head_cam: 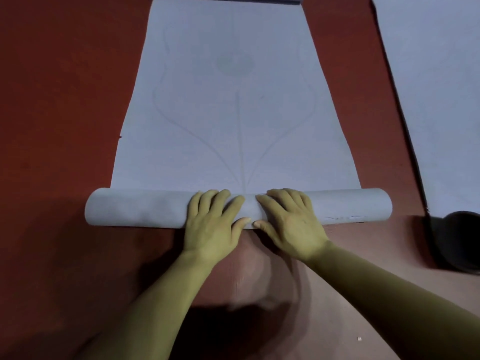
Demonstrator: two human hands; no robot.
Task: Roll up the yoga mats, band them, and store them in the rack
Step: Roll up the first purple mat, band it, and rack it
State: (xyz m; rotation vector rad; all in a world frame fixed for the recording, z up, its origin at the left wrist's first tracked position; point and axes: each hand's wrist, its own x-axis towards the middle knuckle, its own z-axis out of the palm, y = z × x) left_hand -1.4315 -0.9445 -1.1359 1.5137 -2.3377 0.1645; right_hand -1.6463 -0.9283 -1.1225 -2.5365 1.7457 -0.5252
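A pale blue-grey yoga mat with a faint line pattern lies on the red floor, stretching away from me. Its near end is wound into a roll that lies crosswise in front of me. My left hand and my right hand rest side by side on the middle of the roll. Their fingers lie flat over its top and the thumbs press its near side. Both forearms reach in from the bottom of the view.
A second pale mat lies flat on the right, partly cut off by the frame. A dark rolled object sits at the right edge near that mat's near end. Red floor surrounds the mats.
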